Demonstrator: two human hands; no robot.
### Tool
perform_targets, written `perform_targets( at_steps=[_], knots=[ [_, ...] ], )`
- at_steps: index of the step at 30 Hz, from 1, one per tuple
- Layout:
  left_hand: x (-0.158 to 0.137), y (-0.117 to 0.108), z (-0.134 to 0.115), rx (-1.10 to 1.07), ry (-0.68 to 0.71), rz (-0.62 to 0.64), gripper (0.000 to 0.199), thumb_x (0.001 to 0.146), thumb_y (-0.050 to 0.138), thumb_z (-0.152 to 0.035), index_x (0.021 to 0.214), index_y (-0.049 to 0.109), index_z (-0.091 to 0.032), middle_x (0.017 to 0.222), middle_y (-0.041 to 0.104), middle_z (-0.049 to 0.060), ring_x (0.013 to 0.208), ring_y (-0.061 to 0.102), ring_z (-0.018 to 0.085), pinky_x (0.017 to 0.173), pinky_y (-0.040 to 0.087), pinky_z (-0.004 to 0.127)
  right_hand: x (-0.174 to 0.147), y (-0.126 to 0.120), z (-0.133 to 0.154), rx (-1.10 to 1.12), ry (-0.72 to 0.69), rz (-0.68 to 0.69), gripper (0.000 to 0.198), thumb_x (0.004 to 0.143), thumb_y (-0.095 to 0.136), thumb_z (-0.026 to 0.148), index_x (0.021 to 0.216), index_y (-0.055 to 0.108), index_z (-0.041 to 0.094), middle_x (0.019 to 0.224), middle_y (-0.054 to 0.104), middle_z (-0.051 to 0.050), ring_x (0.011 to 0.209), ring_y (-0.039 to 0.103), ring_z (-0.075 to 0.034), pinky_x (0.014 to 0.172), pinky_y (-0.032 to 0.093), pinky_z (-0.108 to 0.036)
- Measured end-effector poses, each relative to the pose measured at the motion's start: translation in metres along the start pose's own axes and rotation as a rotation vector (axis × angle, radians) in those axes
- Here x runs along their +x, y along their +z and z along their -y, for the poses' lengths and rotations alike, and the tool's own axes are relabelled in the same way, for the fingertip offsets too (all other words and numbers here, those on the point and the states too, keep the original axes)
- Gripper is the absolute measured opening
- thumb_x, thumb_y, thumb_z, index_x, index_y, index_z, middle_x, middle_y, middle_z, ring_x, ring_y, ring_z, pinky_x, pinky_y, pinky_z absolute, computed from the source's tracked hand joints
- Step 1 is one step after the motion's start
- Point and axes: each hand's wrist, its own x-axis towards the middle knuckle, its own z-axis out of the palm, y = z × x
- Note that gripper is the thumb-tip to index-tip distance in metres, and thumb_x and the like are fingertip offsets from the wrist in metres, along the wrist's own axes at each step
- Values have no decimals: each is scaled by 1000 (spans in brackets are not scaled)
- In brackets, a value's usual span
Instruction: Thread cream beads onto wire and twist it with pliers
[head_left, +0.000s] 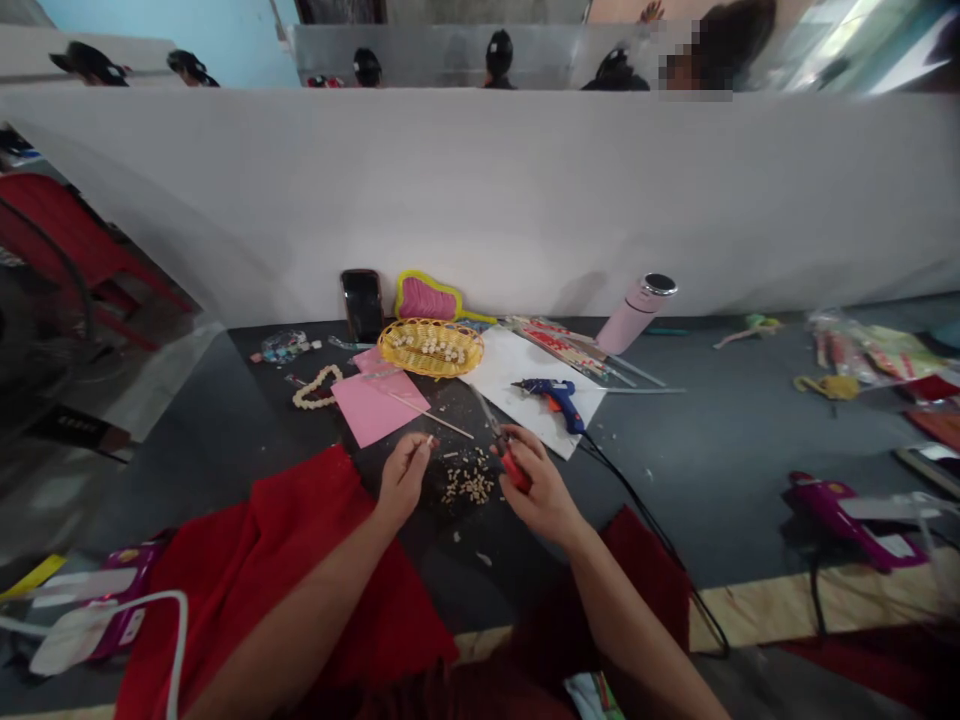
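Note:
My left hand (403, 478) is closed in a pinch on a small pale piece (430, 440), too small to make out fully. Red-handled scissors (516, 472) are gripped in my right hand (541, 490), their blades pointing away from me toward the white paper (504, 372). Between the two hands lies a scattered pile of short pale stick pieces (469, 482) on the dark table. A thin wooden stick (442, 420) rests just beyond, one end over the pink paper (379, 408).
A yellow basket (431, 365) with small white pieces stands behind. A blue glue gun (559, 397) lies on the white paper, its cord trailing right. A phone (363, 305) and pink flask (634, 315) stand by the partition (480, 200). Red cloth (300, 540) covers the near left.

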Motion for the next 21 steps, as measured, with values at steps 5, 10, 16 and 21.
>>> perform_targets(
  at_steps=[5, 10, 16, 21],
  knots=[
    [5, 1, 5, -1, -14, -51, 26, 87, 45, -38, 92, 60, -18, 86, 61, 4, 80, 54, 17, 77, 42, 28, -2, 3, 2, -316, -100, 160, 38, 67, 49, 5, 100, 57, 21, 135, 39, -12, 122, 40, -25, 94, 39, -41],
    [9, -2, 10, -60, -69, -107, 27, 87, 45, -40, 90, 60, -18, 84, 59, 3, 75, 52, 16, 73, 42, 27, -4, 7, 2, -384, -113, 221, 34, 67, 48, 6, 96, 58, 20, 137, 37, -12, 123, 39, -26, 90, 40, -40],
    [9, -3, 8, -31, -69, -69, 25, 88, 44, -38, 86, 58, -18, 74, 55, 2, 74, 51, 16, 72, 41, 27, -3, 11, 6, -379, -148, 260, 35, 68, 49, 7, 99, 58, 21, 137, 38, -13, 124, 38, -27, 92, 38, -42],
    [9, -3, 5, -18, -59, -70, 25, 88, 44, -39, 80, 56, -18, 73, 54, 1, 72, 50, 16, 71, 40, 27, -4, 14, 5, -375, -142, 244, 32, 70, 50, 9, 98, 59, 21, 136, 39, -13, 124, 38, -27, 92, 37, -43]
  ],
)
